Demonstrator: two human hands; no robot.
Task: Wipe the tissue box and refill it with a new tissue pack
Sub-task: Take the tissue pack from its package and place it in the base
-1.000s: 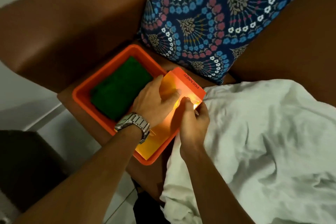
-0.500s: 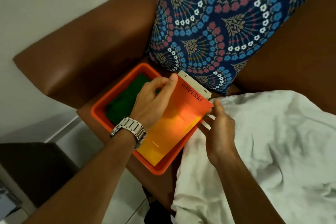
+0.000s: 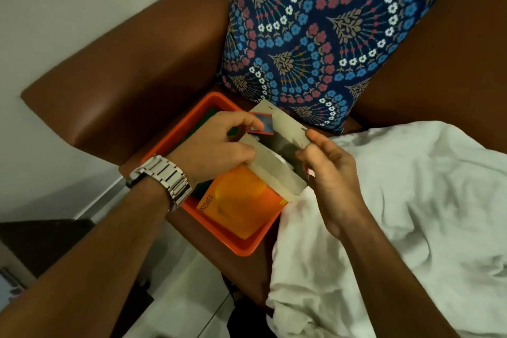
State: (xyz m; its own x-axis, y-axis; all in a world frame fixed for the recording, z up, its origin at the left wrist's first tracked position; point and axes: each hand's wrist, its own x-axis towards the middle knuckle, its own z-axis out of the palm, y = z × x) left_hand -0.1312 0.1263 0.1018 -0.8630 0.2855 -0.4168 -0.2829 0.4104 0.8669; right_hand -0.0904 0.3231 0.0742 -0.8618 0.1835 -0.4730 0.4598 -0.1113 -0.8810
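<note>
Orange cardboard tissue box (image 3: 241,206), printed PREMIER, stands on end in an orange plastic tray (image 3: 244,247) on the brown leather sofa seat (image 3: 131,82), with its end flaps folded open and grey inner card showing. At nine o'clock of the open end, the left hand (image 3: 216,151), with a steel-link wristwatch (image 3: 160,180) on its wrist, pinches a small red-edged side flap (image 3: 262,126) between thumb and fingertips. At three o'clock, the right hand (image 3: 332,175) pinches the corner of the wide grey flap (image 3: 285,126) between thumb and forefinger, its other fingers loosely curled. Green cloth (image 3: 233,132) shows in the tray behind the left hand. A blue floral cushion (image 3: 329,22) leans at twelve o'clock, and rumpled white fabric (image 3: 397,214) lies at four o'clock, touching the tray.
</note>
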